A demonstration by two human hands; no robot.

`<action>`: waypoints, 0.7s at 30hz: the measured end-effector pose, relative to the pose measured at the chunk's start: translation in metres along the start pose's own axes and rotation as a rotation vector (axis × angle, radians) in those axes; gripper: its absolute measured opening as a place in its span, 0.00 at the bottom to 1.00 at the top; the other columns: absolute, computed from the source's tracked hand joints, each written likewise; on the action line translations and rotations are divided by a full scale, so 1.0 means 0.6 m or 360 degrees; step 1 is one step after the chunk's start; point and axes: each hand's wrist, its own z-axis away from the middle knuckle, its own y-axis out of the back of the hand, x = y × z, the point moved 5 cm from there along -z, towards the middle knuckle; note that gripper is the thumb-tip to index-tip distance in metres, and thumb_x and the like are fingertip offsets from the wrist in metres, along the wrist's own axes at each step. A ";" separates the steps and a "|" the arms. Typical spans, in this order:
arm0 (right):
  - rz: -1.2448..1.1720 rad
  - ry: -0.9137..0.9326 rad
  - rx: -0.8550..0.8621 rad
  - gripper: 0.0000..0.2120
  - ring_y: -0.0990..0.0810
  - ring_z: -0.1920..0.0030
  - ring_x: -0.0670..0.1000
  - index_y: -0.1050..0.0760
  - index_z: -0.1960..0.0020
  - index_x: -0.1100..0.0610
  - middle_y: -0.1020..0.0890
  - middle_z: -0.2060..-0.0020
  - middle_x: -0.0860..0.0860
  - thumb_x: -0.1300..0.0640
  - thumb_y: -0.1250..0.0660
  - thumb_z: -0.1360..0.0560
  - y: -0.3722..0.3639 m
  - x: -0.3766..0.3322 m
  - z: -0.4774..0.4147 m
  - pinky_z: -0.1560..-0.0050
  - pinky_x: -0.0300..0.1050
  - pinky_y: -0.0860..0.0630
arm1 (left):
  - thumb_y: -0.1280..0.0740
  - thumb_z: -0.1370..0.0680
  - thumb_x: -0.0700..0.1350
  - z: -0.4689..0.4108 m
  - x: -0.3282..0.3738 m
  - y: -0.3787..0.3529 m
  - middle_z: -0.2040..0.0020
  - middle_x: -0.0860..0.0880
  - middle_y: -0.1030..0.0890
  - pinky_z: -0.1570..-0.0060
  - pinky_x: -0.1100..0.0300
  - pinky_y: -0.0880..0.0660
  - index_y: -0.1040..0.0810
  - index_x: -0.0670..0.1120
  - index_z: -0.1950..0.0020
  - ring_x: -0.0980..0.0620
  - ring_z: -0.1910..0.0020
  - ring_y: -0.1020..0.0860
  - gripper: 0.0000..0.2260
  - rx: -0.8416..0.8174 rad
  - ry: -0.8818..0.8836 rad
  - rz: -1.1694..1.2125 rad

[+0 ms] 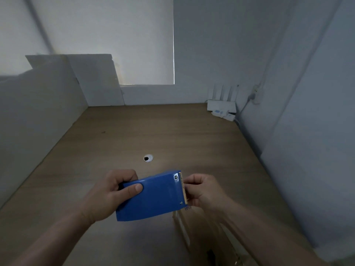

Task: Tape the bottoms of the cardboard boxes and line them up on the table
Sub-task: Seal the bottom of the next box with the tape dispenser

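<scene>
Blue tape dispenser [151, 196]: flat plastic shell, serrated blade + 2 screws at R end. Tilted, blade end higher, held above wooden table [172, 131]. Your L hand [107, 194] grips rear; R hand [201, 191] pinches at blade edge.

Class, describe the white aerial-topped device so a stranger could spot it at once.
Start at the wooden table and follow it to its far right corner, by the wall. There stands the white device; unlike the small flat unit lying before it, it carries upright aerials.
</scene>
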 end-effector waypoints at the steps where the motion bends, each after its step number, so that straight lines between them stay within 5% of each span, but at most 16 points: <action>1: -0.0011 -0.0014 0.0017 0.02 0.17 0.62 0.54 0.22 0.55 0.62 0.16 0.63 0.57 0.66 0.30 0.24 0.001 0.000 0.002 0.51 0.61 0.20 | 0.33 0.31 0.72 -0.001 -0.002 -0.002 0.71 0.53 0.30 0.69 0.66 0.36 0.29 0.50 0.69 0.55 0.71 0.31 0.26 0.0003 0.0010 -0.0004; 5: 0.0114 0.0036 0.0106 0.05 0.19 0.68 0.45 0.24 0.57 0.62 0.18 0.69 0.50 0.62 0.30 0.23 0.013 -0.001 0.011 0.69 0.43 0.26 | 0.31 0.33 0.67 -0.009 -0.016 -0.016 0.71 0.53 0.31 0.70 0.66 0.37 0.29 0.47 0.69 0.56 0.71 0.32 0.25 -0.0042 0.0085 0.0060; 16: 0.0329 0.0168 0.0264 0.06 0.24 0.73 0.50 0.22 0.60 0.65 0.21 0.73 0.55 0.66 0.28 0.25 0.169 -0.041 -0.029 0.72 0.43 0.27 | 0.32 0.35 0.67 -0.020 -0.057 -0.030 0.70 0.46 0.29 0.67 0.58 0.39 0.29 0.39 0.65 0.51 0.72 0.32 0.29 0.0190 0.0487 0.0199; 21: 0.0406 0.0002 0.0269 0.09 0.26 0.74 0.49 0.23 0.62 0.60 0.24 0.73 0.54 0.63 0.29 0.24 0.210 -0.014 -0.088 0.74 0.39 0.30 | 0.35 0.31 0.64 -0.026 -0.066 -0.047 0.72 0.49 0.28 0.67 0.58 0.38 0.27 0.45 0.68 0.53 0.74 0.31 0.22 0.0145 0.0704 0.0120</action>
